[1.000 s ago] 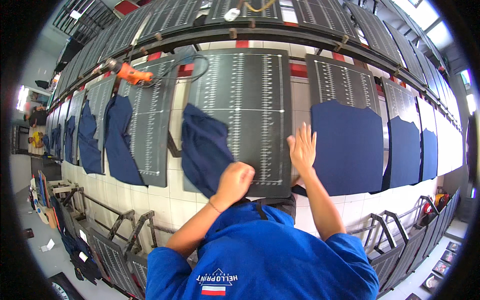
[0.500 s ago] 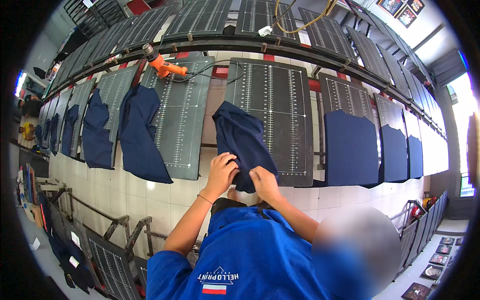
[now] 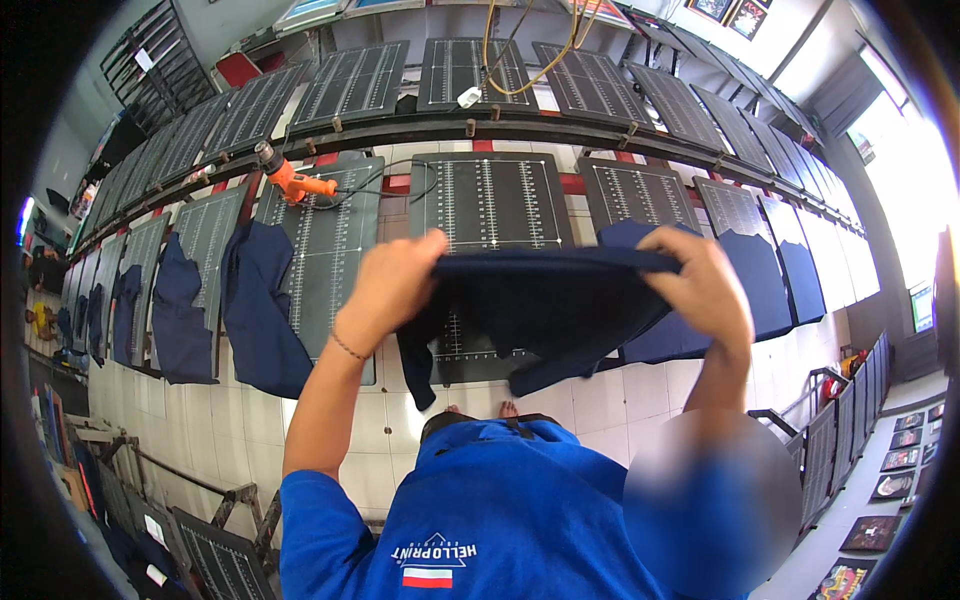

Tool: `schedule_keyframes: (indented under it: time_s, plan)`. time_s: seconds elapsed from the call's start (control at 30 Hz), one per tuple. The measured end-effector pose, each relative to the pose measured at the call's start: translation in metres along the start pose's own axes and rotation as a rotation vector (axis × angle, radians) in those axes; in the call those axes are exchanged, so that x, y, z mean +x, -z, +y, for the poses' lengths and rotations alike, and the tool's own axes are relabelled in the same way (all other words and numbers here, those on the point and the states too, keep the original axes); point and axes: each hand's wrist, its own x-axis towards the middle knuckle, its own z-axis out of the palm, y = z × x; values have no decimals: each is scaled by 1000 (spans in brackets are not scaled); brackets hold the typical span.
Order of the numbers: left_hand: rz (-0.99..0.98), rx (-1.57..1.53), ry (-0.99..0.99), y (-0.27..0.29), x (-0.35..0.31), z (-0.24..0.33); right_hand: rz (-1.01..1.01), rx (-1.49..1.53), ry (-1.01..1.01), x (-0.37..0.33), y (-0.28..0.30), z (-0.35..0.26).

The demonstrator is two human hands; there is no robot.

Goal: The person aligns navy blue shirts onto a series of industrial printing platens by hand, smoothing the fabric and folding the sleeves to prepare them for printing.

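A navy-blue cut piece of fabric (image 3: 540, 300) is stretched taut between my hands, its upper edge nearly level and its lower parts hanging loose and blurred. My left hand (image 3: 390, 285) is closed on the left end of that edge. At the other end, my right hand (image 3: 708, 285) pinches the cloth between thumb and fingers. Behind and below the cloth lies a dark printing board (image 3: 480, 200) with white ruler markings, its middle partly hidden.
An orange heat gun (image 3: 297, 186) with a black cord rests on the board to the left. Navy fabric pieces lie on neighbouring boards, one at left (image 3: 262, 310) and another at right (image 3: 755, 270). A dark metal rail (image 3: 400, 135) runs behind; a yellow cable (image 3: 490, 50) hangs above.
Both hands have risen from the board's near end and spread apart. The fabric, earlier bunched on the board, is now lifted and pulled out sideways. The view has shifted slightly.
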Motion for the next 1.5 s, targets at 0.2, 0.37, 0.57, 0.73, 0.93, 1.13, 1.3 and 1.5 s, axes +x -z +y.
schedule_keyframes:
  time_s: [0.2, 0.37, 0.57, 0.73, 0.93, 1.13, 1.3, 1.5]
  plan:
    - [354, 38, 309, 33, -12, -54, 388, -52, -166, -7, 69, 37]
    - [538, -8, 197, 87, -13, -40, 396, -215, -252, 4, 102, 94]
    - [774, -89, -140, 134, 33, 59, 660, -403, 196, 25, 46, -12]
    - [871, -42, -301, 161, 68, 107, 169, -148, 122, 79, -28, -2]
    - [621, 319, 127, 172, 120, 0, 86, 103, -120, 47, -48, 155]
    - [382, 292, 274, 94, 216, -74, 271, -190, -267, -2, 1, 199]
    - [590, 44, 273, 70, 267, -73, 543, -351, -284, -83, 81, 158]
    - [810, 38, 186, -7, 216, -172, 22, -71, -144, -122, -10, 43]
